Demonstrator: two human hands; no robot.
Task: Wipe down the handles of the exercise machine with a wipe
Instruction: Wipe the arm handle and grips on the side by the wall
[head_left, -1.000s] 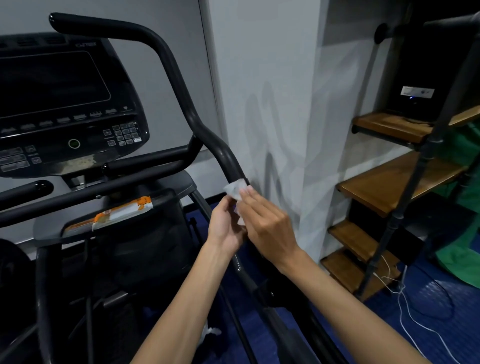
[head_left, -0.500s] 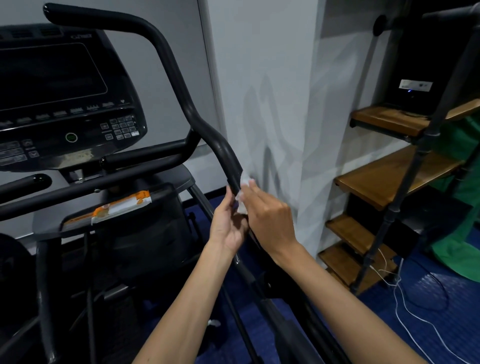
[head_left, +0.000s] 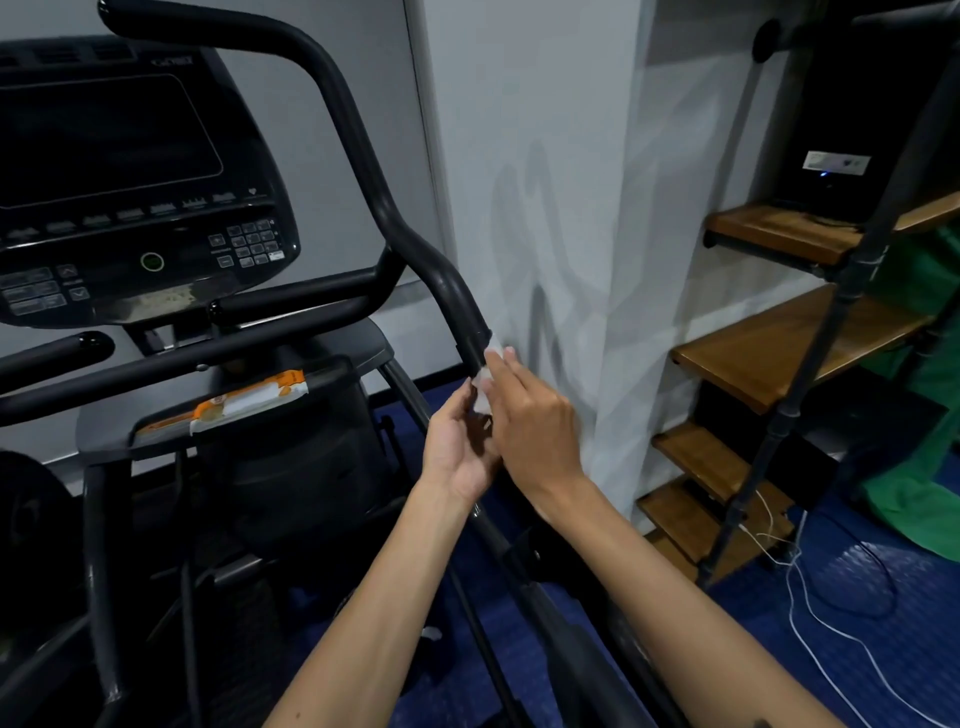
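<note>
Grey wall behind, blue carpet floor, wooden shelves on black pipe frame at right. Black exercise machine with dark console screen at left. Long curved black handle bar runs down to centre. Small white wipe pressed against bar's lower end. Right hand fingers pinch wipe onto bar; left hand cupped around bar just below, touching wipe. Hands close together. Orange-white wipe pack on machine tray.

A pale grey wall stands beside wooden shelves on a black pipe frame, above blue carpet with white cables trailing; green cloth hangs nearby.
</note>
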